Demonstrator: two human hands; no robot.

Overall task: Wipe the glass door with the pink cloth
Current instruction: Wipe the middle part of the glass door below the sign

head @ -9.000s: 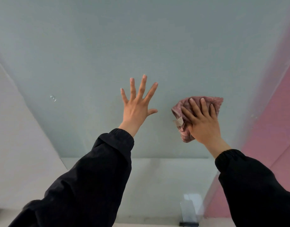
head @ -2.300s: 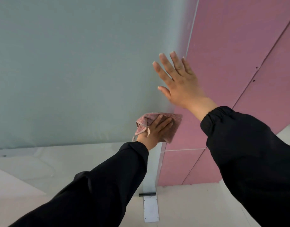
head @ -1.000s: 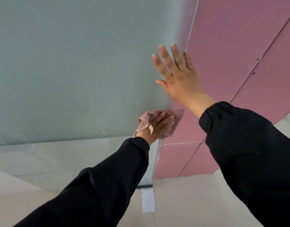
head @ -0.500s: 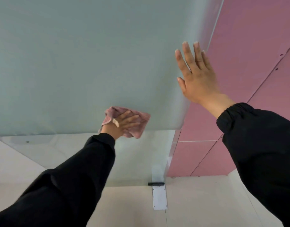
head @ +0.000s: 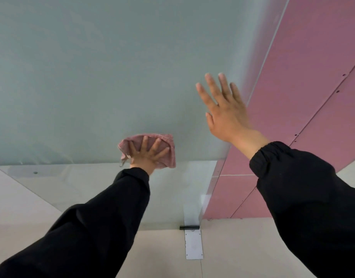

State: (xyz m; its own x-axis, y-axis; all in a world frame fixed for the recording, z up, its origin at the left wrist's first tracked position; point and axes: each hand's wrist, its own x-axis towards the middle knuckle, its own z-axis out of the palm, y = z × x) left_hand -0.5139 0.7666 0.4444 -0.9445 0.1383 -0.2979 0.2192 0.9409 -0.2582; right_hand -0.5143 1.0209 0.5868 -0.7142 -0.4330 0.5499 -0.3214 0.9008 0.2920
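Note:
The frosted glass door (head: 112, 77) fills most of the view, with a clear strip along its bottom. My left hand (head: 146, 154) presses the crumpled pink cloth (head: 169, 149) flat against the glass, low on the pane where the frosted part meets the clear strip. Fingers are spread over the cloth. My right hand (head: 225, 111) is raised higher and to the right, fingers apart, palm at the glass near the door's right edge, holding nothing.
A pink wall (head: 305, 87) adjoins the door's right edge. At the door's lower right corner sits a black hinge clamp (head: 189, 227) with a white floor plate (head: 193, 244). Beige floor (head: 232, 247) lies below.
My left hand has slid the cloth left along the lower glass, away from the right edge, then back a little right. My right hand stays raised near the edge.

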